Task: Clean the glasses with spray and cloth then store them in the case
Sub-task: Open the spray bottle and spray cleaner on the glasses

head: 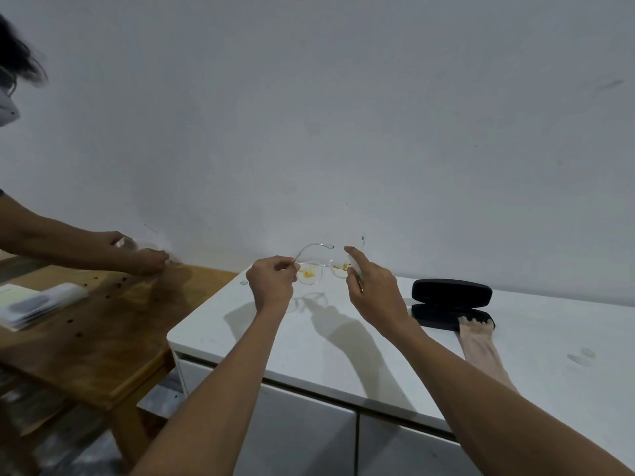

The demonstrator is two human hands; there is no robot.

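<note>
My left hand (271, 278) is closed on the temple of clear-framed glasses (314, 269), held up above the white cabinet top (309, 338). Yellow-brown smears mark both lenses. My right hand (372, 286) grips a small pale spray bottle (354, 267), forefinger raised on top, right beside the glasses' right lens. A black glasses case (450, 302) lies open on the cabinet to the right. A beige cloth (477, 345) hangs out of the case toward the front edge.
A wooden table (103, 324) stands to the left, lower than the cabinet, with a stack of flat packets (31, 302) on it. Another person's hands (137, 252) work over that table by the wall. The wall (343, 132) runs close behind.
</note>
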